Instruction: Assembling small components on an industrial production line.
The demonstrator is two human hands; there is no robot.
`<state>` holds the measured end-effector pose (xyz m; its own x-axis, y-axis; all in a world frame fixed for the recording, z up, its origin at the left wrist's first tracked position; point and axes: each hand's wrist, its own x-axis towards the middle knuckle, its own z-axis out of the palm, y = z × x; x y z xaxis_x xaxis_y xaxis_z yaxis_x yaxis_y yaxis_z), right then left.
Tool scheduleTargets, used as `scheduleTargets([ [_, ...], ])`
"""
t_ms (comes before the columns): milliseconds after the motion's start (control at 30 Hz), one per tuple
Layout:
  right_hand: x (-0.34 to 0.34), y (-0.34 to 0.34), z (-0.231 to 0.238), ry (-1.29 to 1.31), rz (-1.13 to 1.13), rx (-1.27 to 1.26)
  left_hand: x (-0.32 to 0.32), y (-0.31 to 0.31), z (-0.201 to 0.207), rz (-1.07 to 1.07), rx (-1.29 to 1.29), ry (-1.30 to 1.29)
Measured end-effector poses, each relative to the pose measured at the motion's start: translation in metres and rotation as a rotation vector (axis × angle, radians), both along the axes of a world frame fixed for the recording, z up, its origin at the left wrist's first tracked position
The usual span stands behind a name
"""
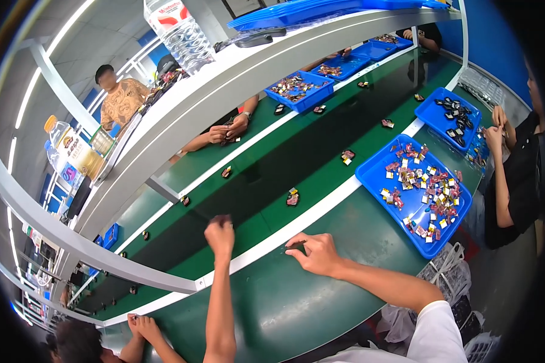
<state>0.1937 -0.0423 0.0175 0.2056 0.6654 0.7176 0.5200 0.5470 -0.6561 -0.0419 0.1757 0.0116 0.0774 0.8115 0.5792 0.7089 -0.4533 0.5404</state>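
My left hand (220,235) reaches over the green conveyor belt (257,221), its back toward me and its fingertips smeared by motion. Whether it holds anything is unclear. Above the green bench (272,302), my right hand (315,254) has thumb and forefinger drawn together. Something small and dark seems to sit between them, too small to name. Beyond my hands, a small dark piece with a yellow-and-white tag (292,197) rides on the belt. To the right of my right hand, a blue tray (406,227) holds many small reddish pieces with white and yellow tags.
Another blue tray (451,142) with black parts stands farther right, near a person in black (515,193). Across the belt, another person's hands (229,130) work beside a blue bin (300,91). A white shelf frame (163,275) crosses at left, with bottles (181,42) on top.
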Motion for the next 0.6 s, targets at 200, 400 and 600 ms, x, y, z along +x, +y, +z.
scheduleTargets([
  [200,0.001,-0.004,-0.002,-0.043,-0.027,-0.109,0.121,-0.049,0.033,-0.331,-0.713,-0.245],
  [400,0.004,-0.001,-0.004,-0.033,-0.070,-0.104,0.125,-0.082,0.013,-0.244,-0.478,-0.280],
  [600,-0.002,-0.001,0.001,0.046,-0.096,-0.138,0.102,-0.125,-0.012,-0.253,-0.307,-0.493],
])
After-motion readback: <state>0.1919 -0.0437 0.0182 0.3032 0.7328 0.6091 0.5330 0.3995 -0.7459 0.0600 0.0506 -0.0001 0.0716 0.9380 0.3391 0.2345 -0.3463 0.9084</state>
